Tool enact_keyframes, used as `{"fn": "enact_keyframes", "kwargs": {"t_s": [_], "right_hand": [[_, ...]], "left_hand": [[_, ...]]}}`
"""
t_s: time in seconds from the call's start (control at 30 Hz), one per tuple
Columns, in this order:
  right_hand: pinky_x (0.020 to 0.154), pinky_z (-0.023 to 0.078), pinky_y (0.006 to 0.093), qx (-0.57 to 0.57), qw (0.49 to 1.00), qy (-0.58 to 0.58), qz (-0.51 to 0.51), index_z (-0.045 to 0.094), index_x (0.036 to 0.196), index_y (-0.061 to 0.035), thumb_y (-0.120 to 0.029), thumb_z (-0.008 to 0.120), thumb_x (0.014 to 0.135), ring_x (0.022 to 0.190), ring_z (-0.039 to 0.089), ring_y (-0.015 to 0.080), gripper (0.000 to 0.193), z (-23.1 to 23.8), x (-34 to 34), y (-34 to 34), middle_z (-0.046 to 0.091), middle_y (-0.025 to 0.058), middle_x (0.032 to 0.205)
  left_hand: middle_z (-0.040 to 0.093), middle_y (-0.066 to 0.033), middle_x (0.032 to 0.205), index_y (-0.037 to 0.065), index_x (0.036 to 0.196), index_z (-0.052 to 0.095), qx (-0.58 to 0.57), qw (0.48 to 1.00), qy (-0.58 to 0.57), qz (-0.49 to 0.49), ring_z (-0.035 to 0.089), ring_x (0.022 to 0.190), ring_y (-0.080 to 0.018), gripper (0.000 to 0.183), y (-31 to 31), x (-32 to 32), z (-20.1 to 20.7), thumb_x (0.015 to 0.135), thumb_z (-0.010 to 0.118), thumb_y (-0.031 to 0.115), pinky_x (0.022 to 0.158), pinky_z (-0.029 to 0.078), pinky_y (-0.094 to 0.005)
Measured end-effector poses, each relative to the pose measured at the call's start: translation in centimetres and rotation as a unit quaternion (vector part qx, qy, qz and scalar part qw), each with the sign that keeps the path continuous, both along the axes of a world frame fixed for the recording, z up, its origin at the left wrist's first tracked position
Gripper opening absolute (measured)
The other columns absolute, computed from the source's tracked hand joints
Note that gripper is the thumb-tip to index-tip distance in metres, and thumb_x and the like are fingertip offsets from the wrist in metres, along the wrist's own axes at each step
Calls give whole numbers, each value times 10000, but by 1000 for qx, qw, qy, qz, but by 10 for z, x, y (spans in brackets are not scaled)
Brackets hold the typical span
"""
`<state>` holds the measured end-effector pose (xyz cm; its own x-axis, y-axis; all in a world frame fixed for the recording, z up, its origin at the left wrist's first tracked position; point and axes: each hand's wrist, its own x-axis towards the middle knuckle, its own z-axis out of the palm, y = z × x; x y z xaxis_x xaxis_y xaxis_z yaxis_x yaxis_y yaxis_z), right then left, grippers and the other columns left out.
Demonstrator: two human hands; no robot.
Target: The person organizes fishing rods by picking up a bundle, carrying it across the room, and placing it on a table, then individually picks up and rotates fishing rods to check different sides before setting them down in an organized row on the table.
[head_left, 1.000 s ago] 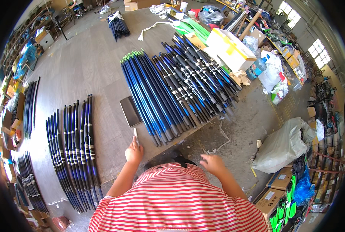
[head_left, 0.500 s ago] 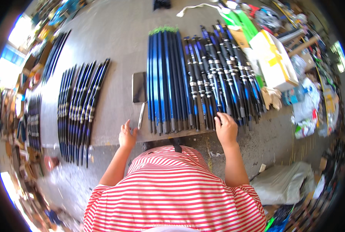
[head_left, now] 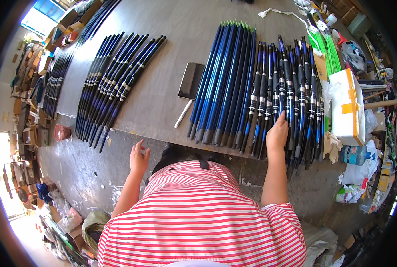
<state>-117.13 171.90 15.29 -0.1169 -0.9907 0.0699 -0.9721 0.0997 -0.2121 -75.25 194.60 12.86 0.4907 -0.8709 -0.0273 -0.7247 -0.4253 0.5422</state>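
Note:
My left hand [head_left: 139, 156] hangs off the table's near edge, its fingers loosely spread and holding nothing. On the right, my right hand [head_left: 276, 135] is closed at the lower part of a fishing rod [head_left: 282, 95] in a row of black and blue rods with silver rings. Its index finger points up along the rod; the other fingers are partly hidden. Left of that row lies a bundle of slim dark blue rods [head_left: 223, 84] with green tips. A phone [head_left: 191, 81] and a white pen [head_left: 183, 114] lie left of the bundle.
More ringed rods [head_left: 112, 84] lie fanned at the table's left, some past its edge. A white box with yellow tape [head_left: 346, 107], a large water bottle [head_left: 355, 155] and green strips [head_left: 332, 53] are at the right. A red basket [head_left: 62, 132] stands on the floor at left.
The view has turned, so the table's things appear farther right. My right hand has moved farther in over the ringed rods. My left hand has come away from the table edge.

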Motion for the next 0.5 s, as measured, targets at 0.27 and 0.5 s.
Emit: {"fn": "enact_keyframes", "kwargs": {"t_s": [0.27,0.5], "right_hand": [[437,358,214,-36,827,-537,-161,580,1078,22,-151,545,876,496,456,68,268,-5,26,11,534,-6,659],[331,203,168,-53,650,-734,-191,578,906,-67,-193,557,882,416,334,12,131,17,169,84,437,-46,573]], "left_hand": [[548,-93,854,45,1139,528,-54,992,41,-104,498,505,-151,383,-54,50,15,773,631,90,503,426,-280],[575,-81,807,38,1069,580,-80,963,167,-196,512,530,-128,298,-119,113,41,776,625,67,519,433,-253]]}}
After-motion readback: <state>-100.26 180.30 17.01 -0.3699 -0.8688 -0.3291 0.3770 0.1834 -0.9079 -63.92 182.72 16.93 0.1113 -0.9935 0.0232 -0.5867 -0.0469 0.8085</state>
